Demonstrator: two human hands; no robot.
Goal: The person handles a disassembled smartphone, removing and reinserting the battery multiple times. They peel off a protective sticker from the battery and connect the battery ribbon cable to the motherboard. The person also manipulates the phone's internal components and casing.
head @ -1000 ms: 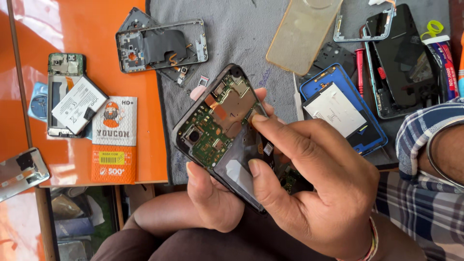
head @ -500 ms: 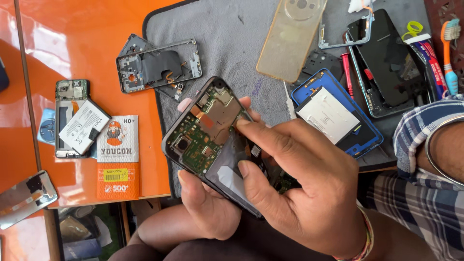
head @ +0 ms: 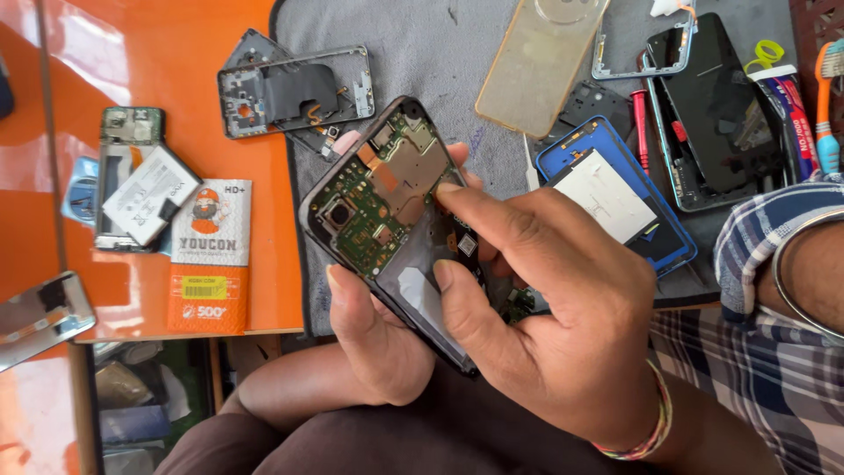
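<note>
Two bare hands share one opened smartphone [head: 387, 220], its back cover off and its green circuit board and camera module facing up. The left hand [head: 374, 339] cradles the phone from beneath, thumb lying along the near edge and fingertips showing past the far edge, so the body is tilted toward the camera and kept steady above the person's lap rather than lying on the bench. The right hand [head: 545, 308] comes over from the other side, index fingertip pressed on the metal shield near the board's middle and thumb resting on the bare lower part of the frame; no tool can be seen in it. Just beyond the phone, a grey work mat [head: 440, 53] carries a stripped black phone frame [head: 294, 92], a clear yellowed phone case [head: 541, 62] and a blue phone shell [head: 615, 198] with a white battery in it, all within easy reach. On the orange table [head: 167, 53] to the left lie another dismantled phone with a loose battery [head: 145, 193] and an orange-and-white retail packet [head: 208, 264], set apart from the mat.
</note>
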